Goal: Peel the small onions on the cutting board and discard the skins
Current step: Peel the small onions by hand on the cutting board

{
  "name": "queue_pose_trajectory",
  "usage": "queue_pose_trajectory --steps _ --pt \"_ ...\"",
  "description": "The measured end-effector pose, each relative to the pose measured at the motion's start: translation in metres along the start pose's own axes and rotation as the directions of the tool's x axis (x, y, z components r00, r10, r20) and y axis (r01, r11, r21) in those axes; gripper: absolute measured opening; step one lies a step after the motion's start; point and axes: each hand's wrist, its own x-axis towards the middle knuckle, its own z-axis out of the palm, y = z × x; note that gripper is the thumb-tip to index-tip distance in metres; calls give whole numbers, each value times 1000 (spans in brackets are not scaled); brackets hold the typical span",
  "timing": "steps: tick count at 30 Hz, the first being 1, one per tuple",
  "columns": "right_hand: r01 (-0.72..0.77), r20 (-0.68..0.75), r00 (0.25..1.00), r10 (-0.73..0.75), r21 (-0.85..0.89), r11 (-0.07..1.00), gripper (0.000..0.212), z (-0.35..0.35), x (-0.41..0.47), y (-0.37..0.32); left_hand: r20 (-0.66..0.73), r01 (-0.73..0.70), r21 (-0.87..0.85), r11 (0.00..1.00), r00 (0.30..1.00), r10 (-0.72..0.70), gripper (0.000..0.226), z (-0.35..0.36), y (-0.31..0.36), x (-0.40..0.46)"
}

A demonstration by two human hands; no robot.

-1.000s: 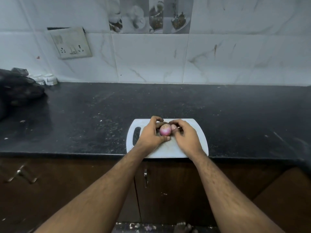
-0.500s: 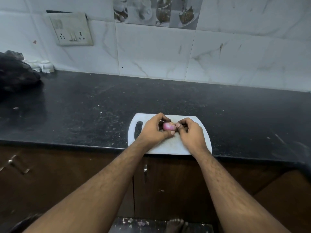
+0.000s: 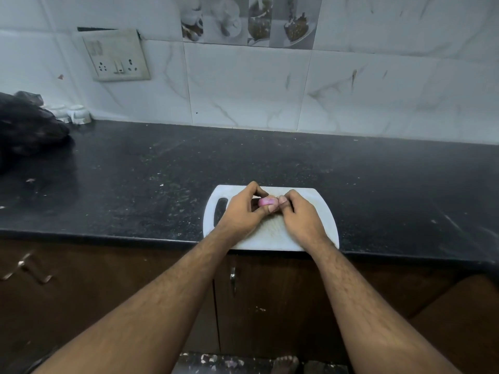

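Observation:
A small pink onion (image 3: 266,201) is held just above the white cutting board (image 3: 321,211), which lies at the counter's front edge. My left hand (image 3: 244,211) grips the onion from the left, thumb under it and fingers curled over its far side. My right hand (image 3: 298,215) meets it from the right, thumb and fingertips pinching at the onion's right end. Most of the onion is hidden between the fingers. Any other onions on the board are hidden from me.
The black speckled countertop (image 3: 135,179) stretches left and right of the board. A dark bag (image 3: 27,130) lies at the far left by small white holders (image 3: 75,114). A switch plate (image 3: 117,55) is on the tiled wall. Brown cabinet doors (image 3: 270,292) stand below, with scraps on the floor (image 3: 229,363).
The onion sits deeper between my fingers and shows less than a second ago. Both hands have stayed over the middle of the board, working at the onion.

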Motion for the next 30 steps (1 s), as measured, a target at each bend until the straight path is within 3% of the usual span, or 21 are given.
queue_pose_trajectory --steps 7,12,18,20,23,27,30 --pt "-41 -158 987 39 -9 999 20 2 -1 1 -64 18 16 1000 998 -17 8 4 -1 4" --pt "-30 -189 981 39 49 998 7 0 -4 2 -39 -9 44 999 999 10 13 2 -1 3" --pt "15 -181 983 12 149 989 30 -4 -9 -3 -24 -44 94 995 999 46 16 4 1 3" --pt "-10 -121 992 21 91 996 45 -3 -8 -3 -25 -39 100 994 999 42 14 3 1 3" --pt "0 -65 998 -3 -45 999 46 -1 -5 -2 -26 -34 118 992 999 38 14 3 3 3" --pt "-29 -162 986 29 1 1000 43 -3 -3 0 -81 -10 106 994 997 19 16 3 5 2" --pt "-69 -227 972 63 -20 997 33 -2 -3 0 -125 51 -30 998 991 -54 16 3 5 3"
